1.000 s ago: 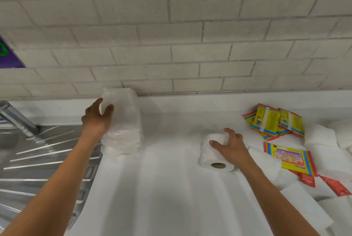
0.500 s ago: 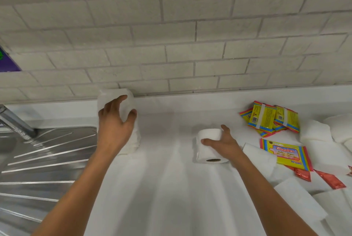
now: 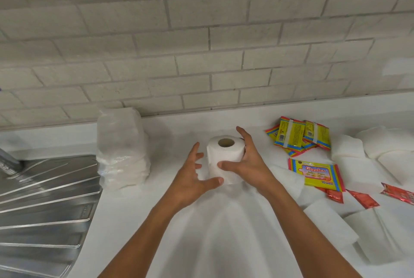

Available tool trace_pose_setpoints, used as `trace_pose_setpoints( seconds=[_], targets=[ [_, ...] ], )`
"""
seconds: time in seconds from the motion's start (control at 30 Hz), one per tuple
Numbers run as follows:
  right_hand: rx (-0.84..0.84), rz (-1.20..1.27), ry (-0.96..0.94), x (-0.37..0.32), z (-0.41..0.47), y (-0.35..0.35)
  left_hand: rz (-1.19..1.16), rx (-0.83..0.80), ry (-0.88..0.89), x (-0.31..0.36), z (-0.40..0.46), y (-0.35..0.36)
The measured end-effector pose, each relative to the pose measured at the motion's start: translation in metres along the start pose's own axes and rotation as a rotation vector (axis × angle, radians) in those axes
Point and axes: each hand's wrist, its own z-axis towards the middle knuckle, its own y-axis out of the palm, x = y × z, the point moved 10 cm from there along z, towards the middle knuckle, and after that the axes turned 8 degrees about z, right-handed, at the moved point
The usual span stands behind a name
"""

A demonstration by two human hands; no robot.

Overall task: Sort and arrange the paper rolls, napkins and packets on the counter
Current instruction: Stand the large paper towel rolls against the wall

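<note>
- A ribbed steel draining board (image 3: 44,199) filled the 9 o'clock edge of the white counter (image 3: 201,244), below a wall of pale brick tiles (image 3: 201,53).
- One plastic-wrapped stack of napkins (image 3: 122,147) stood upright at about 10 o'clock from the hands, against the back ledge and just beside the draining board, with neither hand on it.
- The left hand (image 3: 192,179) reached in from 7 o'clock, palm turned toward the roll, fingers spread and relaxed, the thumb stretched to the roll's base; whether the fingertips touched the paper could not be told.
- One paper roll (image 3: 225,157) stood on end at the centre of the counter, its cardboard core facing up, between the two hands.
- The right hand (image 3: 248,163) came in from 5 o'clock and gripped the roll, thumb across the near face and fingers curled round the far side.
- At 2 o'clock lay a fanned cluster of yellow packets (image 3: 298,135), number unclear where they overlapped; one yellow "Giggles" wipes packet (image 3: 317,174) lay flat at 3 o'clock.
- Three red sachets (image 3: 363,198) showed at 4 o'clock.
- Loose white napkins (image 3: 331,226) lay overlapping along the right edge, too jumbled to count.
</note>
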Motion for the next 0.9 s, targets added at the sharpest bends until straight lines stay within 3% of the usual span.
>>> trace_pose_setpoints(
  seconds=[0.13,0.57,0.73,0.9],
  targets=[
    [-0.030,-0.037,0.000,0.005,-0.004,0.004,-0.063,-0.025,0.012,0.003,-0.002,0.020],
    [-0.069,-0.058,0.014,0.013,-0.005,-0.018,-0.051,0.212,0.034,0.006,0.023,0.019],
    [0.052,-0.361,0.006,0.010,-0.009,-0.072,0.047,0.363,-0.074,-0.018,0.063,-0.019],
    [0.007,-0.688,0.161,0.038,-0.012,-0.108,0.066,0.468,-0.154,-0.043,0.102,-0.050]
  ],
)
